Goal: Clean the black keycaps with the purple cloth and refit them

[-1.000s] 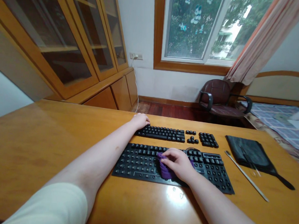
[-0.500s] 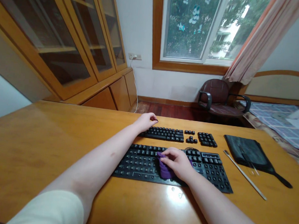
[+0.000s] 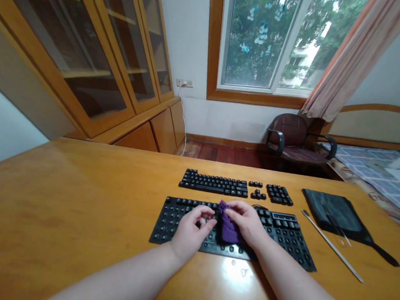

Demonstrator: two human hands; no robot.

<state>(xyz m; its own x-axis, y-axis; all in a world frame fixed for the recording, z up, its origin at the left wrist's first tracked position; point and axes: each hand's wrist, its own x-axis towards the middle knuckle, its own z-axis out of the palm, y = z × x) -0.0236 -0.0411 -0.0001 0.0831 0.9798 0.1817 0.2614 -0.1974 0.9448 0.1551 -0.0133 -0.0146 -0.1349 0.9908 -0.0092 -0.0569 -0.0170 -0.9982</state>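
A black keyboard (image 3: pixel 284 238) lies on the wooden desk (image 3: pixel 61 213) in front of me. My right hand (image 3: pixel 248 223) rests on its middle, closed round a bunched purple cloth (image 3: pixel 227 230). My left hand (image 3: pixel 190 231) hovers over the keyboard's left half, thumb and fingers pinched together right beside the cloth; what they hold is too small to make out. Behind the keyboard, rows of loose black keycaps (image 3: pixel 214 184) are laid out in keyboard order, with two smaller groups to their right.
A flat black pouch (image 3: pixel 333 207) and a long thin pale rod (image 3: pixel 333 247) lie at the desk's right. A brown armchair (image 3: pixel 292 134) stands beyond the desk under the window. Glass-door cabinets line the left wall; a bed is at the far right.
My left hand has pulled back from the far row of keycaps to the keyboard beside the cloth. My right hand stayed on the cloth. The view tilted slightly.
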